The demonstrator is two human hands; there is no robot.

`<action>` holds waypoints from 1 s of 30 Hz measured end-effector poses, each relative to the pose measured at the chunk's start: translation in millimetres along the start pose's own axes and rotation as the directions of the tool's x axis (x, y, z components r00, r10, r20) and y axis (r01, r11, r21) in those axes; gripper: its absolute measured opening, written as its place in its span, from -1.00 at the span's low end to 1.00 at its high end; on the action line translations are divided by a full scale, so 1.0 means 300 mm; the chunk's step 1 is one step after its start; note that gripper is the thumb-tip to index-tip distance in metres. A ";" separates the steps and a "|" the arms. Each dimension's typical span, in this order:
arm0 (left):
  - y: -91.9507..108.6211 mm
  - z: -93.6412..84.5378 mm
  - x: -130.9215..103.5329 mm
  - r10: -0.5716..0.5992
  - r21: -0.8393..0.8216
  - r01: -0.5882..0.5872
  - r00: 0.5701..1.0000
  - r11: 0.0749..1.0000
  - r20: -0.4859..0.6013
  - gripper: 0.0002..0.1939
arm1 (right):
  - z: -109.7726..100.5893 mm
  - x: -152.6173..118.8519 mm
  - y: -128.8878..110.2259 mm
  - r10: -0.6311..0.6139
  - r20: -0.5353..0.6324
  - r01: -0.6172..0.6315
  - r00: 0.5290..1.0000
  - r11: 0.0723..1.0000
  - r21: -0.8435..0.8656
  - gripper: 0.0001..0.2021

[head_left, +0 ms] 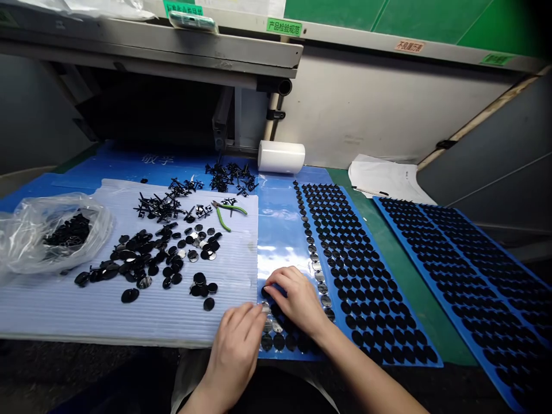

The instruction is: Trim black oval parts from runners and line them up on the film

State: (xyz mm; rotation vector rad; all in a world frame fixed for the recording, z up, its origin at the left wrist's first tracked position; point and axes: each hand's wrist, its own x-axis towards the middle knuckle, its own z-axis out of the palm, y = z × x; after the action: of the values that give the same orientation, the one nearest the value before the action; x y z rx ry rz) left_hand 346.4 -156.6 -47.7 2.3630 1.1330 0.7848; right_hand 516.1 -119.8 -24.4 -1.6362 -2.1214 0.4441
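My right hand (297,300) pinches a small round black disc (264,292) between thumb and fingertips, at the left edge of the blue sheet (278,230). Just left of it is my left hand (241,336), its fingers curled together at the sheet's edge; whatever they hold, if anything, is hidden. Shiny discs (278,342) lie in rows on the sheet below my hands, partly covered by my right hand. A pile of loose black discs (172,253) is spread over the white ribbed board (172,322) on the left.
Green-handled nippers (223,218) lie beside black sprue scraps (159,206). A clear plastic bag (26,247) of black parts is at far left. Behind stands a white roll (281,157). Disc-covered blue sheets (362,270) extend rightward; papers (383,175) lie near the back wall.
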 end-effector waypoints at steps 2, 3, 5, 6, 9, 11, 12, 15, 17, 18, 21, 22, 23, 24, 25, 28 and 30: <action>-0.004 0.013 -0.019 0.141 0.128 -0.146 0.989 0.981 0.046 -0.63 | 0.016 0.004 0.003 0.023 -0.003 -0.023 1.000 0.999 -0.023 -0.97; -0.005 0.019 -0.025 0.160 0.161 -0.168 0.985 0.973 0.062 -0.64 | 0.023 0.004 0.002 0.031 -0.001 -0.031 1.000 0.999 -0.033 -0.97; -0.003 0.028 -0.031 0.161 0.186 -0.166 0.986 0.968 0.040 -0.67 | 0.031 0.004 -0.001 0.048 0.002 -0.048 0.999 0.997 -0.053 -0.98; -0.001 0.031 -0.031 0.156 0.186 -0.155 0.988 0.970 0.012 -0.69 | 0.033 0.004 -0.003 0.056 0.003 -0.056 0.998 0.997 -0.062 -0.98; 0.004 0.035 -0.028 0.143 0.162 -0.132 0.988 0.978 -0.060 -0.74 | 0.038 0.003 -0.006 0.071 0.012 -0.070 0.997 0.994 -0.084 -0.98; 0.007 0.033 -0.025 0.133 0.150 -0.122 0.989 0.981 -0.067 -0.77 | 0.039 0.004 -0.007 0.077 0.016 -0.075 0.997 0.993 -0.092 -0.98; 0.008 0.031 -0.023 0.129 0.148 -0.118 0.989 0.982 -0.067 -0.77 | 0.040 0.005 -0.007 0.079 0.019 -0.077 0.997 0.992 -0.095 -0.98; 0.008 0.030 -0.022 0.115 0.147 -0.104 0.991 0.984 -0.068 -0.78 | 0.039 0.009 -0.006 0.086 0.022 -0.083 0.996 0.991 -0.101 -0.98; 0.008 0.032 -0.023 0.109 0.145 -0.098 0.992 0.985 -0.066 -0.78 | 0.035 0.012 -0.004 0.090 0.024 -0.087 0.996 0.991 -0.102 -0.98; 0.008 0.033 -0.023 0.107 0.143 -0.096 0.992 0.985 -0.067 -0.78 | 0.034 0.012 -0.002 0.091 0.026 -0.088 0.995 0.991 -0.101 -0.98; 0.010 0.037 -0.022 0.106 0.139 -0.095 0.992 0.986 -0.074 -0.78 | 0.029 0.011 0.001 0.092 0.035 -0.088 0.995 0.991 -0.099 -0.98; 0.011 0.037 -0.022 0.106 0.138 -0.095 0.991 0.986 -0.076 -0.78 | 0.029 0.010 0.002 0.092 0.038 -0.087 0.995 0.991 -0.100 -0.99; 0.012 0.037 -0.021 0.107 0.136 -0.095 0.991 0.986 -0.079 -0.78 | 0.030 0.009 0.001 0.092 0.039 -0.087 0.995 0.991 -0.102 -0.99; 0.013 0.037 -0.020 0.107 0.135 -0.095 0.991 0.986 -0.080 -0.78 | 0.031 0.008 0.000 0.092 0.040 -0.087 0.995 0.991 -0.104 -0.99; 0.013 0.036 -0.020 0.106 0.134 -0.095 0.991 0.986 -0.080 -0.78 | 0.032 0.008 -0.001 0.092 0.040 -0.087 0.995 0.990 -0.107 -0.99; 0.012 0.036 -0.021 0.106 0.131 -0.095 0.991 0.987 -0.080 -0.79 | 0.036 0.007 -0.005 0.093 0.039 -0.087 0.995 0.989 -0.118 -0.98; 0.012 0.038 -0.021 0.104 0.131 -0.093 0.991 0.987 -0.079 -0.79 | 0.038 0.007 -0.007 0.089 0.040 -0.083 0.995 0.989 -0.125 -0.97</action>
State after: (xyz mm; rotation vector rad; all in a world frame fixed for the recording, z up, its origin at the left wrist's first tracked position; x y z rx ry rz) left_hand 352.5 -165.1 -56.1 2.5287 1.1387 0.8792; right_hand 508.1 -118.1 -33.0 -1.8087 -2.1558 0.3866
